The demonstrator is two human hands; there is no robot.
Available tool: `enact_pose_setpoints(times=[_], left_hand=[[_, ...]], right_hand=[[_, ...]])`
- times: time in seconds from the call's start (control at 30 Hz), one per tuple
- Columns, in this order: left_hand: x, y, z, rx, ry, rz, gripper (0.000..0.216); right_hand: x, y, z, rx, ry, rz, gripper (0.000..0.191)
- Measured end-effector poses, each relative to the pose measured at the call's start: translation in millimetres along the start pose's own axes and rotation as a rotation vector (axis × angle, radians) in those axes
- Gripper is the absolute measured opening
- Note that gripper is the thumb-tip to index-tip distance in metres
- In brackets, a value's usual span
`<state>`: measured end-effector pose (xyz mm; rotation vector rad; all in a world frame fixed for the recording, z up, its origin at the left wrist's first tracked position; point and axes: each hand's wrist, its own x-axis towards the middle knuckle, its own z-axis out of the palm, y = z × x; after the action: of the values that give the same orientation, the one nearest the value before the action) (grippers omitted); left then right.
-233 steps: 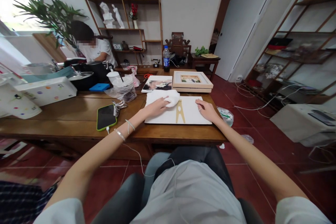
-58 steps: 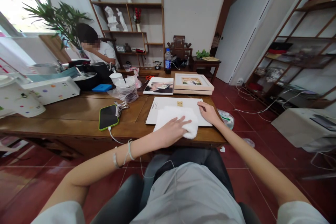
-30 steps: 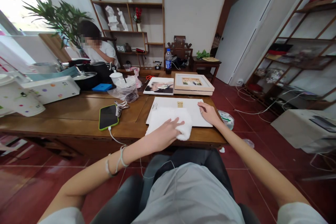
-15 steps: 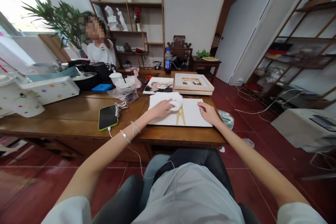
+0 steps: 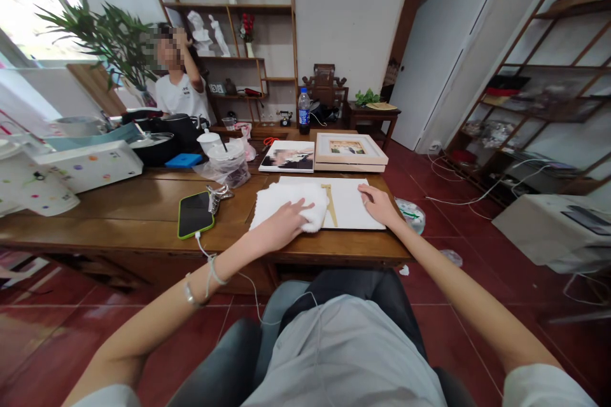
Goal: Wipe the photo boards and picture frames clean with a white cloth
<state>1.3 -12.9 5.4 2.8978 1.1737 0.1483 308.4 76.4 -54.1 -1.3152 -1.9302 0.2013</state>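
Note:
A white cloth point(image 5: 270, 206) lies spread over the left part of a flat white board point(image 5: 347, 203) with a dark front edge. My left hand point(image 5: 282, 224) presses on the cloth, its fingers extended over the fabric, and keeps hold of it. Right of the cloth, a gold-coloured compass-like shape point(image 5: 331, 206) shows on the board, its left part covered by the cloth. My right hand point(image 5: 377, 203) rests on the board's right edge, fingers lying on the surface, grasping nothing.
Behind the board are a photo panel point(image 5: 287, 156) and a framed picture point(image 5: 352, 151). A phone point(image 5: 196, 213) on a cable lies left, near a plastic-wrapped cup point(image 5: 226, 162). A bottle point(image 5: 304, 111) stands farther back. Another person point(image 5: 181, 94) is across the table.
My left hand has drawn the cloth left and toward me, and the cloth is now spread flatter. My right hand has stayed at the board's edge. The other person's arm has risen.

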Motion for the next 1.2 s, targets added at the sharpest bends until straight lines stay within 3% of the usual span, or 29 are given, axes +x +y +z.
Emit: enact_pose_setpoints(times=[0.13,0.27,0.37,0.53,0.63,0.8,0.97,1.2], left_hand=[[-34.9,17.9,-8.5,-0.033,-0.018,0.079,0.023],[-41.4,15.3,-15.1,-0.045,-0.047,0.097,0.02],[-26.9,-2.4,-11.7,-0.057,-0.025,0.088,0.023],[15.5,-52.2,1.0,-0.14,0.024,0.061,0.018],[38.1,-78.4,5.3,-0.168,0.065,0.069,0.026],[53.2,-98.5,10.9,-0.156,0.125,-0.022,0.031],[38.2,-90.9,9.0,-0.125,0.086,-0.039,0.019],[-28.7,-38.2,-6.9,-0.155,-0.032,0.027,0.019]], right_hand=[[0.1,-0.1,-0.5,-0.011,-0.01,-0.002,0.036],[0.1,-0.5,-0.8,-0.034,-0.012,-0.004,0.035],[0.1,-1.7,-1.4,-0.016,-0.006,0.003,0.035],[0.2,-2.7,-2.2,0.013,-0.002,0.013,0.035],[0.2,-2.5,-2.1,0.01,-0.002,0.015,0.035],[0.0,-1.8,-2.2,-0.019,-0.012,0.006,0.035],[-0.3,-1.7,-2.1,-0.042,-0.011,0.003,0.035],[-0.2,-4.2,-3.5,-0.016,-0.017,0.016,0.035]])
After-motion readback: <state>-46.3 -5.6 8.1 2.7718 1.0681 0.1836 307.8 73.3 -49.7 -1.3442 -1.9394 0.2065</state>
